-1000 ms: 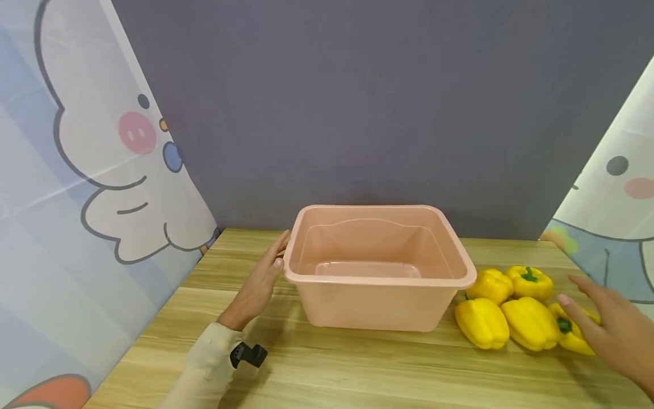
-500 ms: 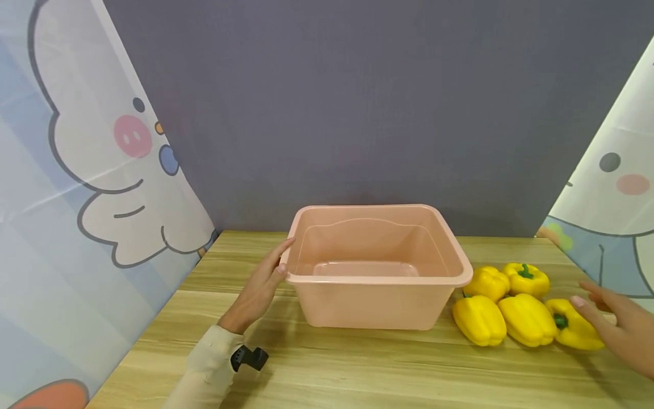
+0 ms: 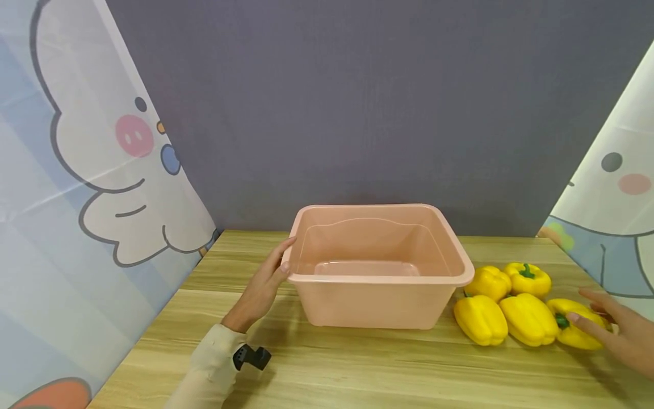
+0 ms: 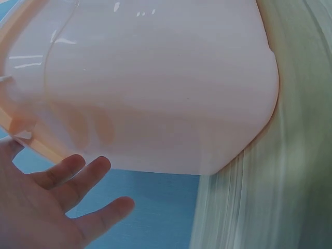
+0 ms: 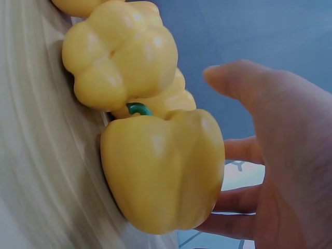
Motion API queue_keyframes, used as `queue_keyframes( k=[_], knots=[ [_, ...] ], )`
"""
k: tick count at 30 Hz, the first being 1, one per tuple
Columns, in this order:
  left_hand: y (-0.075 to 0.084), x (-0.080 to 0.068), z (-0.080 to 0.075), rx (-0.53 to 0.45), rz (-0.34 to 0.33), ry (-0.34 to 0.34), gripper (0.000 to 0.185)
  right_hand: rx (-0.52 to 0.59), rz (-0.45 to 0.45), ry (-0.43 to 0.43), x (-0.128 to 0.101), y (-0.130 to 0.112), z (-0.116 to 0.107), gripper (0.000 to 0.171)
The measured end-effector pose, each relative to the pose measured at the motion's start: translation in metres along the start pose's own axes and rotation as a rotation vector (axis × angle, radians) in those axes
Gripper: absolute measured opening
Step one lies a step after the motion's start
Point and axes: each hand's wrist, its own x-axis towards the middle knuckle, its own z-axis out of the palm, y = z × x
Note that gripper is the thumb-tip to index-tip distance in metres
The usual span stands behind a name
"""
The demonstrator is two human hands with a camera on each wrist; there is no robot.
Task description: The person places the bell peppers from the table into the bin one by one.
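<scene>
"Right hand (image 3: 620,335) got that end yellow pepper (image 3: 577,335)?"
"Nah, fingers spread around it, thumb off. Four more peppers (image 3: 529,320) sit between it and the pink tub (image 3: 373,305); left hand (image 3: 260,289) loosely touching the rim (image 3: 380,280)."

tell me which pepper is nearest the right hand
The rightmost pepper of the front three in the head view: the right hand partly covers it there, while the other four peppers lie farther left.

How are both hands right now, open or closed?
Left hand: open, touching the pink plastic tub.
Right hand: open beside a glossy yellow bell pepper.
</scene>
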Motion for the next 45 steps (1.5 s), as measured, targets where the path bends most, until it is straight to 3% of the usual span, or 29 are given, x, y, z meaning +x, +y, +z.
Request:
queue_keyframes(
  k=[10,19,31,36,45],
  knots=[
    [0.000,0.000,0.006,-0.073,-0.048,0.014,0.052,0.090,-0.140,0.091,0.000,0.022,0.017,0.077],
    [0.000,0.002,0.009,-0.077,-0.044,0.012,0.051,0.016,-0.070,-0.005,-0.001,0.027,0.017,0.088],
    [0.002,0.000,0.008,-0.066,-0.033,0.023,0.051,-0.066,-0.005,-0.050,0.004,0.021,0.014,0.091],
    [0.000,0.000,0.008,-0.044,-0.030,0.027,0.050,-0.073,0.018,0.038,0.002,0.014,0.015,0.084],
    [-0.001,0.000,0.008,-0.008,-0.027,0.033,0.049,0.042,0.068,0.232,-0.001,0.012,0.019,0.075]
  ],
)
